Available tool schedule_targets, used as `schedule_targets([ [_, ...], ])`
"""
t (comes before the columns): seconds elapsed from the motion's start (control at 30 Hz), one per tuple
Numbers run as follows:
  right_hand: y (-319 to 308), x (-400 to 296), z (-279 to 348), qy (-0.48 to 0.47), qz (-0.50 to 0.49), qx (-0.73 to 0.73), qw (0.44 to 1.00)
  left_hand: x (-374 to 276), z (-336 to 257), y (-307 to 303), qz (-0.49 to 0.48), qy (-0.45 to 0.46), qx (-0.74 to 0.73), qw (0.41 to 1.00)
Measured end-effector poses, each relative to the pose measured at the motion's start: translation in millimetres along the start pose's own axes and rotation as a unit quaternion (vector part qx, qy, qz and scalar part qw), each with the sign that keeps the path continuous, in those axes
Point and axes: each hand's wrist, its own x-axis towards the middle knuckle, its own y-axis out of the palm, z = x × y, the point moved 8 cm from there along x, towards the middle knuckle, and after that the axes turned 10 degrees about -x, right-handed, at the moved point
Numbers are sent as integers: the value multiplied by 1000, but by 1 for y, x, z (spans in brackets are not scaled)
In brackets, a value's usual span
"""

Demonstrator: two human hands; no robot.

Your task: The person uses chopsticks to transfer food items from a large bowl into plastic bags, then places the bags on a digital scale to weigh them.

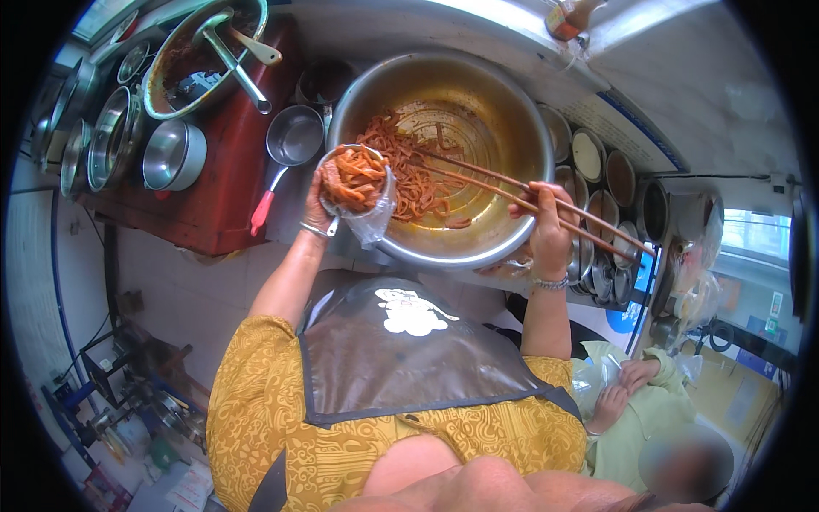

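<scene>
My left hand (315,208) grips a round container (326,153) with a clear plastic bag (377,221) hanging from its side. Orange-red sauced strips (354,179) fill it to above the rim. It is held over the left edge of a large metal basin (473,259). Between the fingers of my right hand (550,221) is a pair of long wooden chopsticks (492,185). Their tips reach the pile of reddish strips (416,192) on the left of the basin floor. Oily sauce coats the basin's inside.
Left of the basin lies a small saucepan (295,136) with a red handle. A large pan (153,83) holding a ladle (233,70) and a metal pot (173,157) stand on a red surface. Several round containers (588,153) line the right. A person in light green (640,403) sits behind me, right.
</scene>
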Motion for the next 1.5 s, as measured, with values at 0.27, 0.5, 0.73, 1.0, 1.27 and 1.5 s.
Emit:
schedule_targets([
  [0.27,27,-20,-197,157,33,-23,987,-27,-41,-35,-36,6,-12,999],
  [0.5,7,-21,-238,228,-92,97,964,-44,-46,-36,-46,19,6,999],
  [0.73,-32,-28,-219,234,-113,77,963,-38,-22,-39,-26,-62,-26,997],
  [1.0,-5,-35,-233,244,-74,76,964,-22,-6,-20,-4,-75,-49,996],
  [1.27,-1,-46,-234,265,-152,168,937,-31,-16,-21,-7,-81,-36,996],
  [1.5,-29,-30,-148,196,-161,209,944,-23,-8,-25,-6,-97,-61,993],
])
